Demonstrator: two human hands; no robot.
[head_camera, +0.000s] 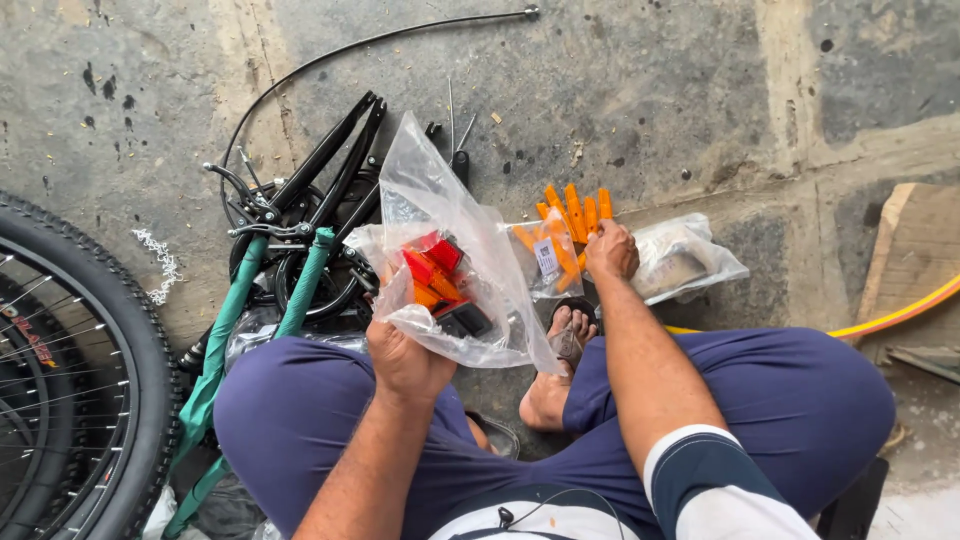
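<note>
Bicycle wheel (70, 380) at our left, on concrete floor (680, 90). Our left hand (400, 360), fingers closed, grips clear bag (450, 250) of red reflectors above knees. Our right hand (612, 250), fingers curled, grasps orange strips (577, 212) on floor ahead.

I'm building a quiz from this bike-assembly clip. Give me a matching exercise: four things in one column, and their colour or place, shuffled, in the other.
Things:
1. clear bag of reflectors
2. orange sticks
3. bicycle wheel
4. fork legs

Descriptions:
A. green
B. far left, black tyre
C. held up by the left hand
D. under the right hand

Pairs: 1-C, 2-D, 3-B, 4-A
</note>
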